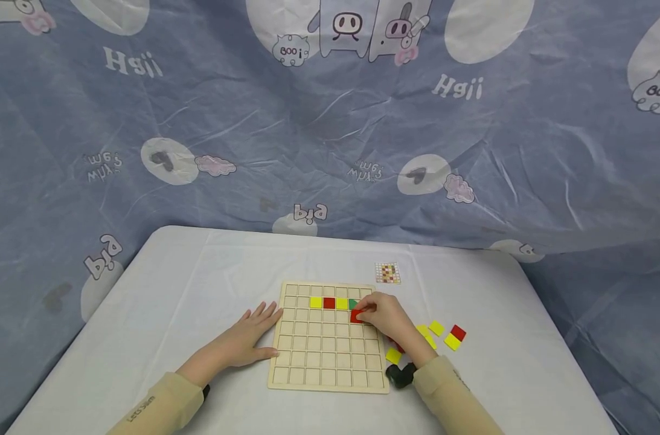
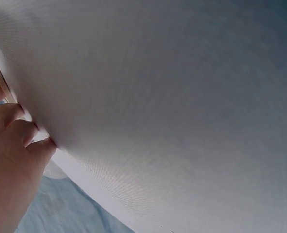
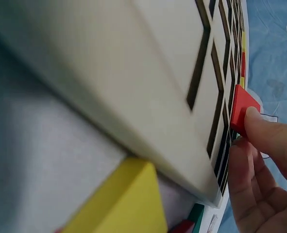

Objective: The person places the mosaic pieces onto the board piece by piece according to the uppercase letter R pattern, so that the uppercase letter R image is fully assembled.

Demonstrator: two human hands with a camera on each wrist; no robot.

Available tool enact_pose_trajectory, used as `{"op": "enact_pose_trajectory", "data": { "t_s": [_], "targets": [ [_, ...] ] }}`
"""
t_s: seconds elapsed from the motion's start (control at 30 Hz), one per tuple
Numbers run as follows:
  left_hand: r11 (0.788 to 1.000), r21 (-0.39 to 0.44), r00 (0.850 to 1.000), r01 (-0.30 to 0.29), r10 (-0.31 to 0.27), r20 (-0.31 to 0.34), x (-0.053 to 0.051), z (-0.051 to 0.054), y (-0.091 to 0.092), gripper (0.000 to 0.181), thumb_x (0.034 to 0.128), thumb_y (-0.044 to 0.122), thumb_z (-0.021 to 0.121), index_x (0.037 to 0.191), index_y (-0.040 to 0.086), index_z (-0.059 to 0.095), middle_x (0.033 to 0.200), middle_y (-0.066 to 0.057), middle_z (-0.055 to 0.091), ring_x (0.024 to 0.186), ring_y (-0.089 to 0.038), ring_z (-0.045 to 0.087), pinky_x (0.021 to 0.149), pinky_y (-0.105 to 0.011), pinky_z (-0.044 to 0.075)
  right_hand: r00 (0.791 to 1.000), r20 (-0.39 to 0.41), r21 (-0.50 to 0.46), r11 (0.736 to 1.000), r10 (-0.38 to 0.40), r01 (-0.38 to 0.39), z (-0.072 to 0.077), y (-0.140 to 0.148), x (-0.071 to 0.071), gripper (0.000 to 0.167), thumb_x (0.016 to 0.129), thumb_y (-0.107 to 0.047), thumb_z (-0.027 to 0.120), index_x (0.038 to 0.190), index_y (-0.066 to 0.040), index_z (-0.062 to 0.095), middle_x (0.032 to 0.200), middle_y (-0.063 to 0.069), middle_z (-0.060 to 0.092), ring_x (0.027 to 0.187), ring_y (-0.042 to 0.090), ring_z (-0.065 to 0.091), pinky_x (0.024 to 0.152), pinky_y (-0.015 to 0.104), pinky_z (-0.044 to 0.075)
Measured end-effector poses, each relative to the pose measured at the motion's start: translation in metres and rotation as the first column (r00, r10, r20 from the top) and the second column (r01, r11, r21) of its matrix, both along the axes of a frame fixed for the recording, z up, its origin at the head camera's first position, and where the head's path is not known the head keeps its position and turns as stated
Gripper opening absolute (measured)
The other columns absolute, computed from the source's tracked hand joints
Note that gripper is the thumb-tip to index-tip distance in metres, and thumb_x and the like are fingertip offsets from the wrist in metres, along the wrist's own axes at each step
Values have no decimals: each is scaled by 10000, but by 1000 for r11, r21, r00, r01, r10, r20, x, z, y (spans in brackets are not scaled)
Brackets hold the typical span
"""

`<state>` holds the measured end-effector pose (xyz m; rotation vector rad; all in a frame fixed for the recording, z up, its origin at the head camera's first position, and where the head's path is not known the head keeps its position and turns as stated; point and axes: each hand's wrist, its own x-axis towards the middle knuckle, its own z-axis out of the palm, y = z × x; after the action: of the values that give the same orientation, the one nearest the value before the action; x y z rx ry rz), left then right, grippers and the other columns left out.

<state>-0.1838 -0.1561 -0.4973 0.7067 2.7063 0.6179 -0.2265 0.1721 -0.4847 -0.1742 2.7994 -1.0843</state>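
Observation:
In the head view a wooden grid board lies on the table. Its second row from the far edge holds yellow, red, yellow and green tiles side by side. The right hand pinches a red tile over the third row, just below the green one. Seen from the right wrist, the right hand has its thumb on the red tile, which is tilted at the grid. The left hand lies flat, fingers spread, touching the board's left edge; the left wrist view shows that hand partly.
Loose yellow and red tiles lie right of the board, some hidden under the right forearm. A dark object sits by the board's near right corner. A small patterned card lies beyond the board's far right corner.

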Motion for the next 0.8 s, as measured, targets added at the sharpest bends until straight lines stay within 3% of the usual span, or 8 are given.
{"op": "enact_pose_trajectory", "data": {
  "t_s": [0.37,0.6,0.8],
  "targets": [
    [1000,-1,1000,6,-6,-7,-1,-5,-2,853,902,458,669,1554,70,280,1624,-190,213,1508,-421,142,1204,-616,151,997,-76,70,998,6,-1,2,-5,0,67,804,-75,799,824,-129,765,831,-13,664,691,93,561,631,230,506],
    [1000,-5,1000,6,-6,-8,-2,-7,-2,857,904,480,658,1559,85,272,1631,-176,202,1514,-406,133,1209,-605,151,997,-80,83,997,-2,9,4,-6,2,68,812,-47,786,796,-104,753,857,4,647,725,109,547,643,223,500],
    [1000,0,1000,15,-15,-6,-2,-6,-2,855,907,475,658,1557,75,272,1629,-184,203,1512,-413,133,1206,-613,150,998,-56,46,999,-11,14,5,3,0,60,836,-102,778,891,-107,756,864,-9,687,735,90,606,676,254,537]
  ]
}}
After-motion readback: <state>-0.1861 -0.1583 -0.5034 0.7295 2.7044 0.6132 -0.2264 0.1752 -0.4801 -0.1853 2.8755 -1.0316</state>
